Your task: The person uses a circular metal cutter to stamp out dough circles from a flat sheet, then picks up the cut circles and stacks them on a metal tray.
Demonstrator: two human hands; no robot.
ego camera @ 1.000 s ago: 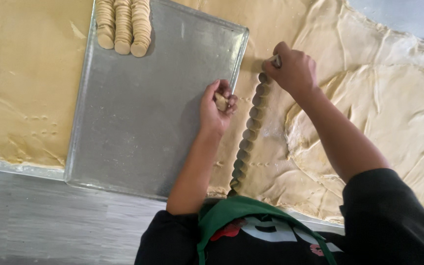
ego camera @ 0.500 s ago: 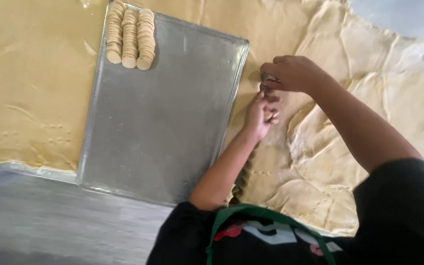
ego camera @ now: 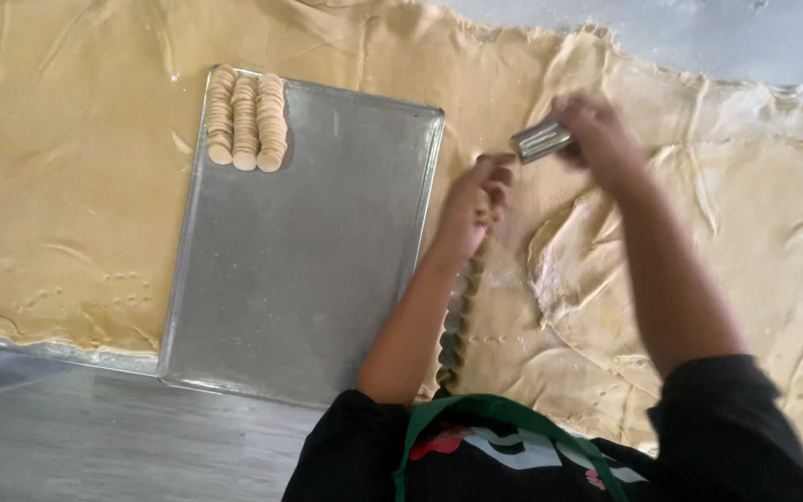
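Head view: a wide sheet of pale yellow rolled dough (ego camera: pixel 67 186) covers the work surface from the left edge to the far right. On it, left of centre, lies a rectangular grey metal baking tray (ego camera: pixel 299 270), bare except for three short rows of small round dough discs (ego camera: pixel 245 121) overlapped like fallen coins in its upper left corner, packed tightly, probably to leave room for more.

The right hand (ego camera: pixel 597 139), upper right of centre, is closed around a small shiny metal ring cutter (ego camera: pixel 541 139), held tilted just above the dough; motion blur softens its outline. The left hand (ego camera: pixel 474 200) sits just right of the tray's edge, its fingers drawn narrow at the top of a line of round holes cut in the dough (ego camera: pixel 455 325) running down toward the person's green apron strap (ego camera: pixel 504 414); whether it pinches a disc I cannot tell. The holes lie close together, so little dough is wasted between them.
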